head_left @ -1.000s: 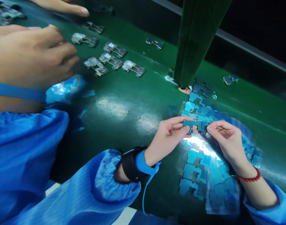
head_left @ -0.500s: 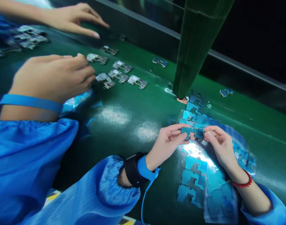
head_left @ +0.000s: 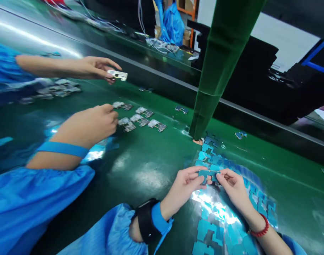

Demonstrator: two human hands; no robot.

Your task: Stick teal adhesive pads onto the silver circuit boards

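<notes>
Between my two hands is a small dark teal circuit board (head_left: 210, 174). My left hand (head_left: 185, 186), with a blue band and a black strap at the wrist, pinches its left end. The thumb and fingers of my right hand (head_left: 235, 189), above a red bracelet, close on its right end. Under and around them lie blue-green cut-out pieces (head_left: 210, 232) on shiny clear film, over the green tabletop (head_left: 156, 152).
At the left, a co-worker's hand (head_left: 90, 122) is near several silvery boards (head_left: 139, 119); their other hand (head_left: 103, 69) holds a pale board (head_left: 118, 75). A green post (head_left: 212, 78) rises ahead. Another person in blue (head_left: 173, 24) is beyond.
The view has tilted up, showing more background. The co-worker's farther hand now holds a pale board. My hands still grip the teal board.
</notes>
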